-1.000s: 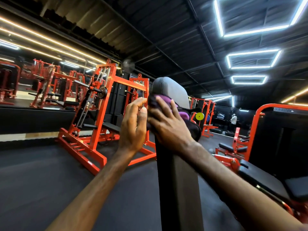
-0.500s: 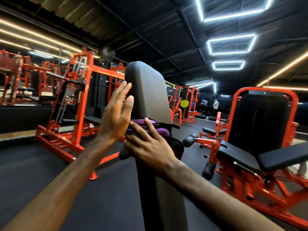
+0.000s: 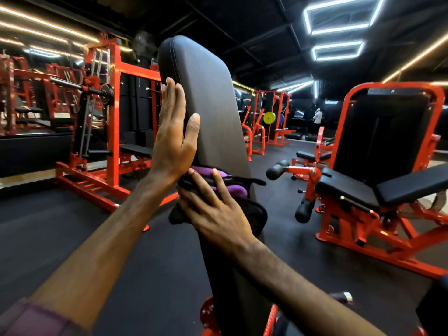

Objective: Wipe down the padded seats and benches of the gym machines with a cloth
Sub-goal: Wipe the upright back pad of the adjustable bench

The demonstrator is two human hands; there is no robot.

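Right hand (image 3: 215,214) with cloth (image 3: 232,187) moved down back pad (image 3: 206,98), top edge to mid-height; left hand (image 3: 173,139) uncurled, fingers now straight, flat against pad's left side

No lettering, number or brand can be read here. The one sign-like thing is a small pale label (image 3: 378,91) on the top bar of the orange seated machine (image 3: 383,134) at the right. Its marks are too blurred to make out.
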